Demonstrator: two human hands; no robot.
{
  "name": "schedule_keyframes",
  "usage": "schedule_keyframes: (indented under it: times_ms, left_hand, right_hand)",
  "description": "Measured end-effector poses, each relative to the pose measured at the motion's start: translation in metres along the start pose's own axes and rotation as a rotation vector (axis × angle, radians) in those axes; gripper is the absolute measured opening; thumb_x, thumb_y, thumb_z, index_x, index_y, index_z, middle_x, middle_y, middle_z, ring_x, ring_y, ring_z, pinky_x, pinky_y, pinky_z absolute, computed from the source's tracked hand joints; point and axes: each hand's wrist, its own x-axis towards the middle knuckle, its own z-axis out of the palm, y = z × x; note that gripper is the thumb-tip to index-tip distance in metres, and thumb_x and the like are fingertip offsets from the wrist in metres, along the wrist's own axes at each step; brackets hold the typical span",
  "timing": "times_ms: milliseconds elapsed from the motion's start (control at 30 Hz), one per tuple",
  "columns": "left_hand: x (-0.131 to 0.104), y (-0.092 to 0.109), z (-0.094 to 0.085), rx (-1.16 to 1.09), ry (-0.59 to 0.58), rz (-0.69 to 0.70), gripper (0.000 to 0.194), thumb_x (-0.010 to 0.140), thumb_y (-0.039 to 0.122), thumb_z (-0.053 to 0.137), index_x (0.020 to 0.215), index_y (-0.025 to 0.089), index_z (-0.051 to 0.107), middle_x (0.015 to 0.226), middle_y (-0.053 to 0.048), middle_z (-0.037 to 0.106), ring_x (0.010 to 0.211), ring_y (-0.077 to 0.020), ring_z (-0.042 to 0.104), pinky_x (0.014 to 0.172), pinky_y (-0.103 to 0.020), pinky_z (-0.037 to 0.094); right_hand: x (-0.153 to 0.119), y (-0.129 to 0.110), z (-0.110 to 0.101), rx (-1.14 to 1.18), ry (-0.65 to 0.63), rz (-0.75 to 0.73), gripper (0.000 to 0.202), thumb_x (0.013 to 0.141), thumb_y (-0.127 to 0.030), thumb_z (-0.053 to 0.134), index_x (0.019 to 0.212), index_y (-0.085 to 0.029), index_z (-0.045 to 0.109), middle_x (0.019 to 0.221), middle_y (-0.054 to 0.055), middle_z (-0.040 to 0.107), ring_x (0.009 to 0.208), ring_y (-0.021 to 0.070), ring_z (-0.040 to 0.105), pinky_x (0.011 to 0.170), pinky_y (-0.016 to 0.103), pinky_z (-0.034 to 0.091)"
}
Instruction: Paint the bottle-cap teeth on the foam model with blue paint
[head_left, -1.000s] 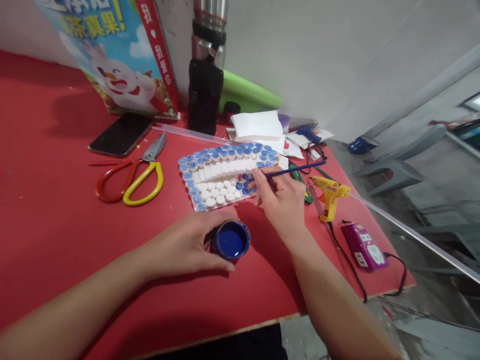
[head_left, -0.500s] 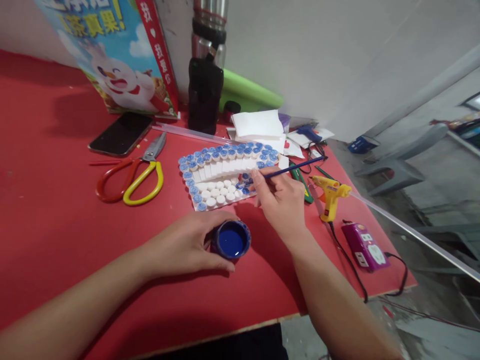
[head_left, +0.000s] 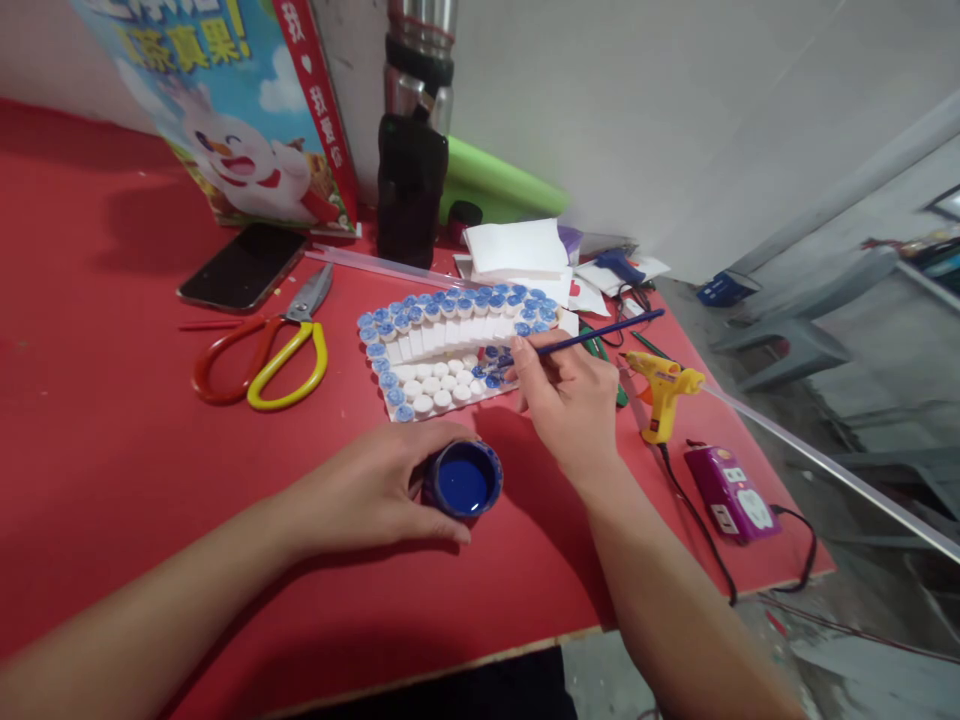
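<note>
My left hand [head_left: 390, 490] is wrapped round a small jar of blue paint [head_left: 463, 480] standing on the red table. My right hand [head_left: 566, 400] pinches a blue paintbrush [head_left: 600, 335], its handle pointing up to the right. The brush tip is at the lower right part of a panel [head_left: 442, 340] covered with small round pieces. Blue-topped pieces line its top and left side. White round pieces [head_left: 431, 385] fill the lower middle, below a curved band of white strips. Some darker blue pieces near the brush tip are partly hidden by my fingers.
Scissors [head_left: 289, 365] and a black phone [head_left: 244, 267] lie left of the panel. Behind are a printed bag [head_left: 247, 130], a dark bottle [head_left: 411, 190] and white papers [head_left: 517, 250]. To the right are a yellow glue gun [head_left: 661, 390] and a purple power socket [head_left: 727, 490] with cables.
My right hand and the brush have shifted slightly to the right. My left hand and the paint jar have stayed in place.
</note>
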Motion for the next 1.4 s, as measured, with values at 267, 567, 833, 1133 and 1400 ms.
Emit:
schedule_keyframes:
  times_ms: [267, 567, 833, 1133, 1400]
  left_hand:
    - [0.0004, 0.0007, 0.0004, -0.002, 0.002, 0.02, 0.056, 0.076, 0.034, 0.095, 0.126, 0.026, 0.07, 0.109, 0.001, 0.077, 0.088, -0.0192, 0.069, 0.075, -0.027, 0.05]
    - [0.0003, 0.0029, -0.0012, 0.0, -0.01, 0.007, 0.054, 0.077, 0.036, 0.095, 0.123, 0.026, 0.07, 0.109, 0.0, 0.077, 0.086, -0.0192, 0.068, 0.074, -0.028, 0.049]
    - [0.0016, 0.004, -0.0032, 0.003, -0.032, -0.037, 0.053, 0.075, 0.039, 0.095, 0.121, 0.025, 0.071, 0.108, -0.001, 0.077, 0.083, -0.0202, 0.067, 0.072, -0.028, 0.049]
    - [0.0019, 0.0053, -0.003, -0.013, -0.03, -0.053, 0.054, 0.075, 0.038, 0.095, 0.121, 0.025, 0.071, 0.11, -0.001, 0.078, 0.088, -0.0212, 0.069, 0.074, -0.029, 0.051]
    - [0.0026, 0.0069, -0.0029, -0.004, -0.026, -0.042, 0.051, 0.075, 0.039, 0.095, 0.118, 0.025, 0.072, 0.105, 0.0, 0.078, 0.083, -0.0203, 0.068, 0.071, -0.028, 0.051]
  right_hand:
    - [0.0013, 0.003, 0.0019, 0.002, -0.012, -0.058, 0.023, 0.107, -0.036, 0.059, 0.091, -0.021, 0.066, 0.072, -0.001, 0.074, 0.057, 0.0134, 0.066, 0.061, 0.028, 0.048]
    - [0.0018, 0.0039, 0.001, -0.021, -0.055, -0.051, 0.024, 0.108, -0.038, 0.057, 0.092, -0.022, 0.066, 0.073, 0.0, 0.076, 0.059, 0.0141, 0.067, 0.061, 0.029, 0.049]
    - [0.0026, 0.0047, -0.0023, -0.067, -0.014, -0.038, 0.026, 0.108, -0.041, 0.057, 0.094, -0.022, 0.067, 0.071, 0.0, 0.074, 0.058, 0.0145, 0.066, 0.061, 0.029, 0.049]
    - [0.0031, 0.003, -0.0043, -0.059, -0.024, -0.004, 0.029, 0.107, -0.042, 0.058, 0.088, -0.022, 0.066, 0.07, 0.0, 0.074, 0.055, 0.0138, 0.066, 0.058, 0.028, 0.048]
    - [0.0037, 0.0059, -0.0054, -0.066, -0.005, 0.002, 0.027, 0.106, -0.042, 0.058, 0.09, -0.022, 0.067, 0.072, 0.0, 0.076, 0.055, 0.0137, 0.066, 0.057, 0.028, 0.049]
